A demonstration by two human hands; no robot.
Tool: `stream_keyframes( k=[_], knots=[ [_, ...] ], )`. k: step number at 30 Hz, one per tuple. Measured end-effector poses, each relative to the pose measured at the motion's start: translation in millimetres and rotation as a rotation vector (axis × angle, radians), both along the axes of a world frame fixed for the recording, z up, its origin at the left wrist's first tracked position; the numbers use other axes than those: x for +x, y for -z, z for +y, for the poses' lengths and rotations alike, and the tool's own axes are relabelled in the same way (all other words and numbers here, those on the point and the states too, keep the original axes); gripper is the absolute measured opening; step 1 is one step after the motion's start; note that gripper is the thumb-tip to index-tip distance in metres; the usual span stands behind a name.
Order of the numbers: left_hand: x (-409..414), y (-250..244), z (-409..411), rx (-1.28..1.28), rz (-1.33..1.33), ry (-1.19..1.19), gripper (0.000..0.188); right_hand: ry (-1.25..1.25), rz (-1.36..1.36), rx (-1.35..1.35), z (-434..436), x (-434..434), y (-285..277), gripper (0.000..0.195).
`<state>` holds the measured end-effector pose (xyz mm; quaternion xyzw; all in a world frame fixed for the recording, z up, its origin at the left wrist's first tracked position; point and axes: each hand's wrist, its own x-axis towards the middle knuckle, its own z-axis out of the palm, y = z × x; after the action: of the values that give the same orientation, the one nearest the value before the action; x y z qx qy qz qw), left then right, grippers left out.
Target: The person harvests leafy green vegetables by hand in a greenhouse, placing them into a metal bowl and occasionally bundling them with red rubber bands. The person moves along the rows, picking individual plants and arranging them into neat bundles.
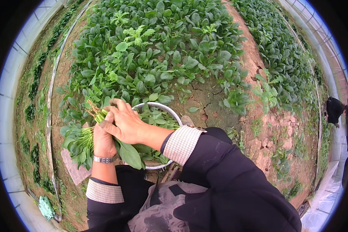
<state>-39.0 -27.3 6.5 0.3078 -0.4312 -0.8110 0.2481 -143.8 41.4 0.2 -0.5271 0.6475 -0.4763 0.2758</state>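
My left hand (102,142), with a metal-band watch at the wrist, grips a bunch of spinach (129,152). Its green stems and brownish roots stick up past my fingers, and its broad leaves hang down to the right. Crossing over from the right, my right hand (127,123) closes its thumb and fingers around the same bunch near the root end; some of its fingertips are hidden. Beneath both hands stands a round metal basin (174,114) with loose green leaves (159,117) in it. Left of my wrist lies a pile of spinach (78,142), its pale stems toward me.
A flat board (75,171) lies partly under the pile. Dense spinach plants (174,58) grow ahead, beside cracked bare soil (204,97). A shoe (187,120) shows by the basin. A white strip (50,113) edges the left path; a dark object (334,110) is far right.
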Motion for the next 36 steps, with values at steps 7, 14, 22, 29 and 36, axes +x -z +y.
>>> stream_keyframes(
  k=[7,14,22,29,36],
  knots=[
    [-11,8,4,-0.194,-0.066,-0.116,0.035,-0.178,0.044,-0.029,-10,-33,9,0.086],
    [-15,-3,9,-0.524,-0.291,-0.057,0.019,-0.072,0.436,0.894,8,-200,126,0.045],
    [-22,-1,18,-0.38,-0.406,0.08,0.028,-0.118,1.376,1.696,197,-308,338,0.049],
    [-31,14,6,-0.354,-0.54,0.107,0.031,-0.079,1.378,1.9,263,-349,352,0.049],
    [-37,14,2,-0.353,-0.535,0.145,0.032,0.34,0.855,1.797,270,-355,358,0.034]
  ],
)
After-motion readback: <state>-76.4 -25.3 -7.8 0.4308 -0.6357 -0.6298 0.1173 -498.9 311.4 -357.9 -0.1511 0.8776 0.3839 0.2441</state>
